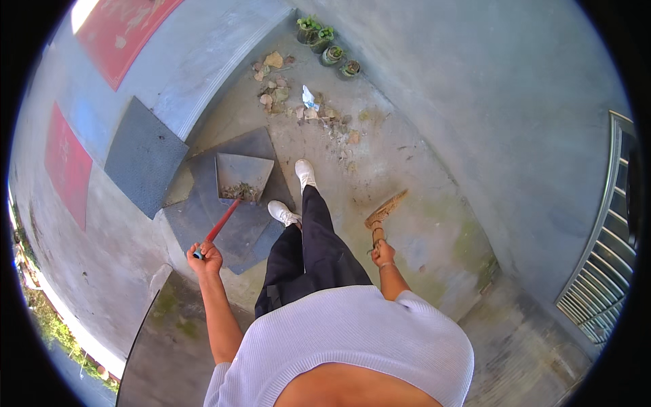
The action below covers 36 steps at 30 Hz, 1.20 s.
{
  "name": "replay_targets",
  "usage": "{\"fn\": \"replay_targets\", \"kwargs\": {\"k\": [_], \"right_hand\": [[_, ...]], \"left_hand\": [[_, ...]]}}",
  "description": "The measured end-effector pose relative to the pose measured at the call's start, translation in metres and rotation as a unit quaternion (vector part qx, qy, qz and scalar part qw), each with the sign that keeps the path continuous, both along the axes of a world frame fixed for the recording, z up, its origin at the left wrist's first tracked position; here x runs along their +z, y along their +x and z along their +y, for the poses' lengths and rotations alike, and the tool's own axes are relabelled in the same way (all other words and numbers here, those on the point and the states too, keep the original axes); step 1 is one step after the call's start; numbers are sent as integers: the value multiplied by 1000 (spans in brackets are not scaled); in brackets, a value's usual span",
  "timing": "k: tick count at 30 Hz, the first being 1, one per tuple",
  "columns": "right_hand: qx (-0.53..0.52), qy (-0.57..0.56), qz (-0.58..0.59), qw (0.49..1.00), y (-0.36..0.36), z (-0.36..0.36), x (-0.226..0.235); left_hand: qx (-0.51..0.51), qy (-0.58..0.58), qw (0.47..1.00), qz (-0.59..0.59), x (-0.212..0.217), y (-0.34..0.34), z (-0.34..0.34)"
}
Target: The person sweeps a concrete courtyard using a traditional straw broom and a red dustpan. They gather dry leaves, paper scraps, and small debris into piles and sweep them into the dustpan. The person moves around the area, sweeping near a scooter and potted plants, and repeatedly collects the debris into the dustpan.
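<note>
My left hand [205,258] is closed round the end of a red handle that runs up to a dustpan [245,167]. Some dry debris [240,191] lies in the pan near its handle side. The pan is over grey mats on the floor. On the right, my right hand [384,253] grips the short handle of a straw hand broom [386,208], its brown bristles angled up and to the right. The broom is apart from the dustpan; whether its bristles touch the floor I cannot tell.
Dry leaves [274,91] and a crumpled white-blue wrapper [310,98] lie ahead on the concrete. Several small potted plants [332,55] line the far wall. Grey mats [239,239] lie left of my white shoes [283,213]. A metal grille [603,261] is at right.
</note>
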State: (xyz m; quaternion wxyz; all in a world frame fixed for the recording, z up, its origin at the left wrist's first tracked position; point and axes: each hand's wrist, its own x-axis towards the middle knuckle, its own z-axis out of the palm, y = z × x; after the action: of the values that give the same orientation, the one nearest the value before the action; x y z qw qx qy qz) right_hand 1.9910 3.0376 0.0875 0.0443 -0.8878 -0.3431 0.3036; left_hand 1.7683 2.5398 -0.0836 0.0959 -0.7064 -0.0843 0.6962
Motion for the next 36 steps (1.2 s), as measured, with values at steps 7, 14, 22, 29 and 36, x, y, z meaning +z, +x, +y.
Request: {"fn": "replay_targets", "kwargs": {"k": [7,14,22,29,36], "right_hand": [[-13,-7,148,989,-115,-35,-149],[129,-104,263,950,-183,-64,-53],[203,35,148,967,-57,17,120],[200,133,-34,970,6,200,73],[621,44,-161,766,-42,126,-11]], "left_hand": [[-80,35,994,63,-4,-50,11],[-339,-89,930,110,52,-49,44],[-570,-252,778,73,49,-5,48],[-563,-321,751,124,66,70,52],[-509,-364,766,147,78,93,84]]}}
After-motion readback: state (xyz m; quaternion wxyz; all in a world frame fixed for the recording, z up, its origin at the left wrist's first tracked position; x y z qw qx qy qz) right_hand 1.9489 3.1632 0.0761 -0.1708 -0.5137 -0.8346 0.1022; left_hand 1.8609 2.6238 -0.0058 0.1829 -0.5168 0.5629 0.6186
